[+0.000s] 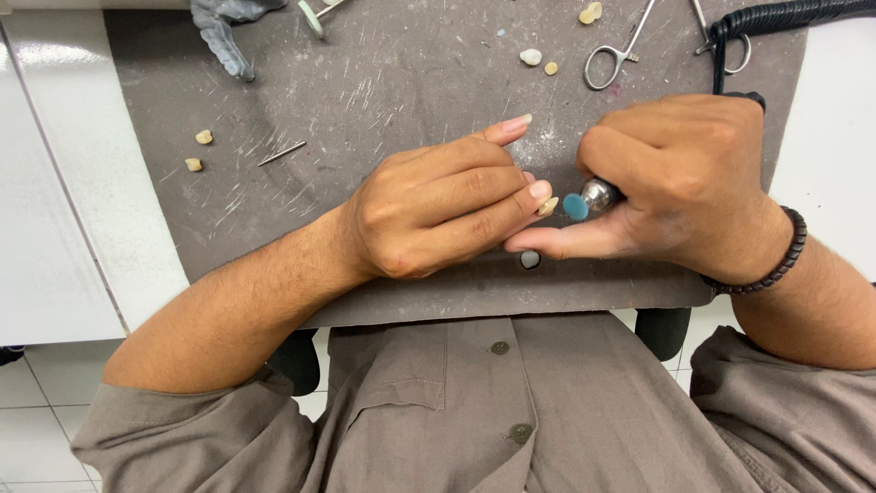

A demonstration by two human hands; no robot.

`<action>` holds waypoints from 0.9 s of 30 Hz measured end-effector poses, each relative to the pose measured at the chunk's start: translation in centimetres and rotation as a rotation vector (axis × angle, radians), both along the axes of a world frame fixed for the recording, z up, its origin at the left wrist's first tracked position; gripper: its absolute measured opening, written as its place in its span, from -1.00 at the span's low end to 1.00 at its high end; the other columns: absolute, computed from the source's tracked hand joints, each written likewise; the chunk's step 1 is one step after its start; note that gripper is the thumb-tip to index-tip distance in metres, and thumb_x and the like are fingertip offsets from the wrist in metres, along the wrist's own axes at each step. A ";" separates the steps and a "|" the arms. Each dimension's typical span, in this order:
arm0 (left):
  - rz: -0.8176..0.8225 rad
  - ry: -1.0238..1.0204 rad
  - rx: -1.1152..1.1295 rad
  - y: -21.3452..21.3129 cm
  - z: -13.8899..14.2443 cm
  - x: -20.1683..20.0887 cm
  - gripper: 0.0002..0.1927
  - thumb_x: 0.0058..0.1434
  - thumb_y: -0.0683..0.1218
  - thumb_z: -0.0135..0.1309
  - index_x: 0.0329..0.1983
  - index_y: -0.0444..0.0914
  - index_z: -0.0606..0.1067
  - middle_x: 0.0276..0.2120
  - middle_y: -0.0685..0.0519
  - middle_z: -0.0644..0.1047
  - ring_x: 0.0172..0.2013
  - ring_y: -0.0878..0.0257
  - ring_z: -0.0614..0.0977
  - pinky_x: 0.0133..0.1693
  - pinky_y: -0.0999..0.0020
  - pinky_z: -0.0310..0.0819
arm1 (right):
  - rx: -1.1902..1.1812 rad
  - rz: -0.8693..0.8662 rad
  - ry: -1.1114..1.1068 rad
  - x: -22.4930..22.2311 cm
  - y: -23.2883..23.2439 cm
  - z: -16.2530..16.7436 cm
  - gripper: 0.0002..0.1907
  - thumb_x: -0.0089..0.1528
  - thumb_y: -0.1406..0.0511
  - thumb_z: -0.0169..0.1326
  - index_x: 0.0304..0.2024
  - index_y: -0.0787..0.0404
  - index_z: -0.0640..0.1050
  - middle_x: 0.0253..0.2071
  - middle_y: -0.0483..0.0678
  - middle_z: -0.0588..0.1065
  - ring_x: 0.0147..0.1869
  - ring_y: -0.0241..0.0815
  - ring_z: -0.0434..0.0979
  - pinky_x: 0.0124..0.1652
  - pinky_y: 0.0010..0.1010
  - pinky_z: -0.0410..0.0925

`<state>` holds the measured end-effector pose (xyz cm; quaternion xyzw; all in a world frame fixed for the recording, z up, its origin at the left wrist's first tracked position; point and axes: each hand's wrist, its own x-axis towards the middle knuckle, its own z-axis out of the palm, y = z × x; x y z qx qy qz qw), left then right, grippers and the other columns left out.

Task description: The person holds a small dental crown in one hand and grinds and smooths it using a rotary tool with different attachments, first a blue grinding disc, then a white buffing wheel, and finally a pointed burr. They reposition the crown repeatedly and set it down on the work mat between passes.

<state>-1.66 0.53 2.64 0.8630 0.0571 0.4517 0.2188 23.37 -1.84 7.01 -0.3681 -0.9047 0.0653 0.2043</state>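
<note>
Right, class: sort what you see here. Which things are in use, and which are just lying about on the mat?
In use:
left hand
small tooth-shaped piece
right hand
handpiece
blue polishing tip

Lying about:
scissor-handled forceps
loose tooth-shaped pieces
thin metal pin
grey glove
grey mat

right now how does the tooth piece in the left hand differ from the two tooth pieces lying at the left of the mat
The tooth piece in the left hand is pinched at the fingertips, off the mat, right next to the blue polishing tip of the handpiece that the right hand grips. The two tooth pieces at the left lie loose on the grey mat, untouched, away from both hands. The held one is partly hidden by fingers; those two show whole. All look small and cream-coloured.
</note>
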 end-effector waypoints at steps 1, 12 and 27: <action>0.001 0.006 0.009 0.0 0.1 0.0 -0.74 0.37 -0.29 0.28 0.07 -0.48 0.54 -0.13 -0.11 0.57 -0.07 0.07 0.67 0.28 -0.05 0.59 | -0.005 0.008 0.001 -0.1 -0.1 0.0 -0.25 -0.05 -0.21 0.42 -0.66 0.18 0.30 -0.70 -0.08 0.21 -0.64 -0.09 0.25 -0.57 -0.30 0.13; 0.032 0.000 0.002 0.1 0.6 0.0 -0.73 0.32 -0.27 0.32 0.01 -0.47 0.54 -0.18 -0.11 0.59 -0.12 0.08 0.69 0.20 -0.06 0.59 | -0.039 0.112 0.159 0.0 0.7 0.6 -0.42 0.03 -0.02 0.47 -0.57 0.23 0.42 -0.66 -0.06 0.38 -0.63 -0.14 0.36 -0.58 -0.38 0.19; 0.060 0.024 0.069 0.0 0.4 -0.8 -0.76 0.42 -0.31 0.25 0.10 -0.49 0.55 -0.08 -0.14 0.59 -0.02 0.08 0.68 0.32 -0.16 0.50 | -0.026 0.187 0.201 -0.3 0.2 1.0 -0.75 0.13 0.30 0.44 -0.25 0.27 0.64 -0.67 -0.06 0.40 -0.64 -0.16 0.36 -0.59 -0.36 0.18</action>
